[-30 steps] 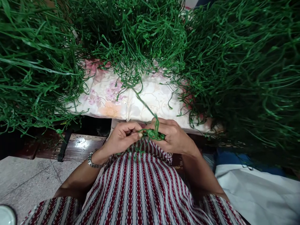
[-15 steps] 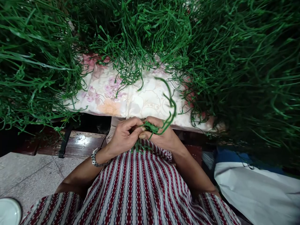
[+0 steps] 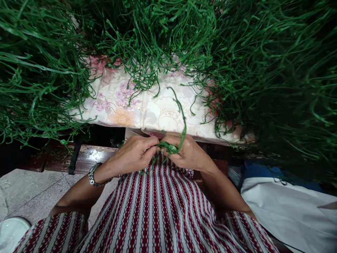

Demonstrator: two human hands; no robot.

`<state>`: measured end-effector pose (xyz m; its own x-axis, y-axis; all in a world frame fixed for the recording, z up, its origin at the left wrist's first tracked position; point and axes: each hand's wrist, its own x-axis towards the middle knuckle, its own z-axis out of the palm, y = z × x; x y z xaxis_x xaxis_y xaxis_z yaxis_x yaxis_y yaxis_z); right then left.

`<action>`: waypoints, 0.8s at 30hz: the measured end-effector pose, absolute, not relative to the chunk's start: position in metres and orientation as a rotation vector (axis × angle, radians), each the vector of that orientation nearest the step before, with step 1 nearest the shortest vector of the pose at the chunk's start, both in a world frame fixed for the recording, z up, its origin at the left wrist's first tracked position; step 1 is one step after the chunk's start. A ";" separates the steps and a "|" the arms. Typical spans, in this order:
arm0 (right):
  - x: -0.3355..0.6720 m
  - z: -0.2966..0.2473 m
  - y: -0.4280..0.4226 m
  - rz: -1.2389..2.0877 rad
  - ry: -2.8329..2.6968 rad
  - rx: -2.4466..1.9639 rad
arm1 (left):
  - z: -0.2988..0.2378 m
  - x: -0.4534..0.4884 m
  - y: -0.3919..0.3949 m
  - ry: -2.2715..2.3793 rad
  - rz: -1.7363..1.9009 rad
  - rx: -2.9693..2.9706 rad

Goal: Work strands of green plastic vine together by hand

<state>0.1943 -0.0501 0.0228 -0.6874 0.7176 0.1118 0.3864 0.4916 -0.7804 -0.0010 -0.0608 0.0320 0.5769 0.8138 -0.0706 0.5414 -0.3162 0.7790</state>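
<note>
Just in front of my lap both hands meet at a small bunch of thin green stems [image 3: 170,148], which look like artificial plant stems. My right hand [image 3: 191,151] is closed around the bunch. One long stem curves up out of it over the cloth. My left hand [image 3: 138,151], with a metal-banded watch at the wrist, pinches the bunch's left end between thumb and fingers. A few short green tips hang below the hands against the striped garment. The fingertips partly hide what they grip.
Large tangled heaps of green stems [image 3: 168,28] lie at the back, left and right on a floral cloth [image 3: 158,112]. A white sheet or bag [image 3: 286,207] is at lower right. A white round lid or container [image 3: 13,230] stands on the floor at lower left.
My left hand has shifted left and turned flatter, drawing away slightly from the right hand. The long stem has swung left and straightened somewhat. My right hand stays nearly in place.
</note>
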 end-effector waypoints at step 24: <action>0.224 0.047 -0.052 1.319 -2.588 -0.651 | 0.048 -0.035 -0.052 0.620 0.426 1.950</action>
<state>0.2239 -0.0519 0.0472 -0.8914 0.4505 -0.0495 0.3048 0.5151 -0.8011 -0.0352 -0.0522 0.0480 0.8063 0.5909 0.0272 0.2369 -0.3647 0.9005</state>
